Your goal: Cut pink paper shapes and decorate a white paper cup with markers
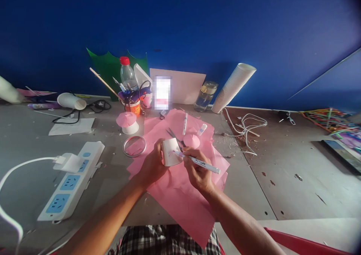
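Observation:
My left hand is closed around a white paper cup lying on its side above pink paper. A white acrylic marker is gripped in my right hand, its tip against the cup's wall, where a small purple mark shows. Just behind the cup lie scissors, partly hidden, and a pink paper cone. Further back on the pink sheets are another white marker and what looks like a marker cap.
At left stands a power strip with a charger plugged in. A tape ring and a pink-topped cup sit nearer. Behind are a lit phone, a bottle, a glass jar, stacked paper cups and a white cable.

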The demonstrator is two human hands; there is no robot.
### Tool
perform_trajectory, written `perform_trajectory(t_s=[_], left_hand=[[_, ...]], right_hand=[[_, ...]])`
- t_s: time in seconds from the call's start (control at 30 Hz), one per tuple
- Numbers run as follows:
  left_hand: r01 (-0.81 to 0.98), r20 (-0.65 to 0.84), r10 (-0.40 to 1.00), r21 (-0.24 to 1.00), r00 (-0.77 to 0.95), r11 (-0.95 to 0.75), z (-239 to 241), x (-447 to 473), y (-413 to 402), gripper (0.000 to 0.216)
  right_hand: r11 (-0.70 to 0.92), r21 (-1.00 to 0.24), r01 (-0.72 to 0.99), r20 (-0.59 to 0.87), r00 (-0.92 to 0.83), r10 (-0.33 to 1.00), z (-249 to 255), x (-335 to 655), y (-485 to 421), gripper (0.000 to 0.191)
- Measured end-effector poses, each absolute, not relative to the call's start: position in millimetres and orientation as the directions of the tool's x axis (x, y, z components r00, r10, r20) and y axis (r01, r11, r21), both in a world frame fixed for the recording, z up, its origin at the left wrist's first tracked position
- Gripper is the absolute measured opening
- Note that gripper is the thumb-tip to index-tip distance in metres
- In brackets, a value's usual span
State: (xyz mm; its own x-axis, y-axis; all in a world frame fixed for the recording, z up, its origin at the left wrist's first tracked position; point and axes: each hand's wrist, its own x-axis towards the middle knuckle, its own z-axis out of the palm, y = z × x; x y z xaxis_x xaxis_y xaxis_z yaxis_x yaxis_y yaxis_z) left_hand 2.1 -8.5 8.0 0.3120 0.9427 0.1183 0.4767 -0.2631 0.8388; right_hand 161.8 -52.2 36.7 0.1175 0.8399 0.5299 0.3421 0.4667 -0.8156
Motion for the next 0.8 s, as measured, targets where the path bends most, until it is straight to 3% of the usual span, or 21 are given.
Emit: perform_trajectory(t_s=[0.8], left_hand=[[0.487,0.104,0.942,0.835,0.319,-0.258,7.8,1.8,-9.0,0.062]], right_hand=[[0.498,-0.798,0.339,0.559,0.106,0.823,37.0,161.2,-50.7,0.008]])
